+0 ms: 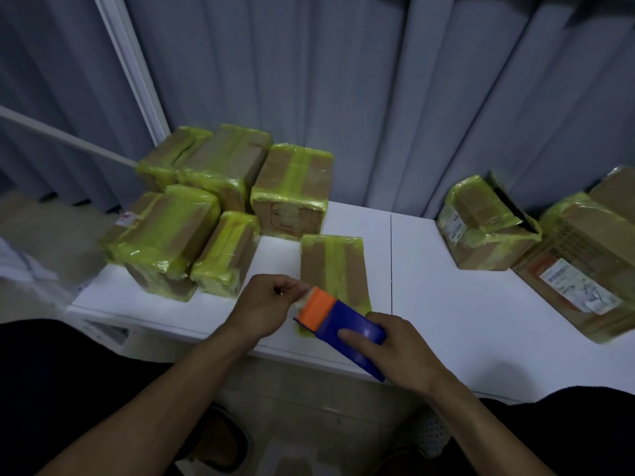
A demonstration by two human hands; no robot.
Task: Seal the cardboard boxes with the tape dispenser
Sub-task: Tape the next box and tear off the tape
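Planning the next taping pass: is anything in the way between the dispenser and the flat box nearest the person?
Nothing visible. The tape dispenser, held by the right hand, is over the near end of the flat box. Only the left hand is there, pinching the tape end at its orange head.

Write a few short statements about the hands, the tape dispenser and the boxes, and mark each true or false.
The right hand holds the blue and orange plastic tape dispenser. True.
The left hand is open and empty. False: it pinches the tape end at the dispenser's orange head.
The flat brown cardboard box before the hands bears yellow-green tape. True.
The piled cardboard boxes at the left are bare. False: yellow-green tape wraps them.
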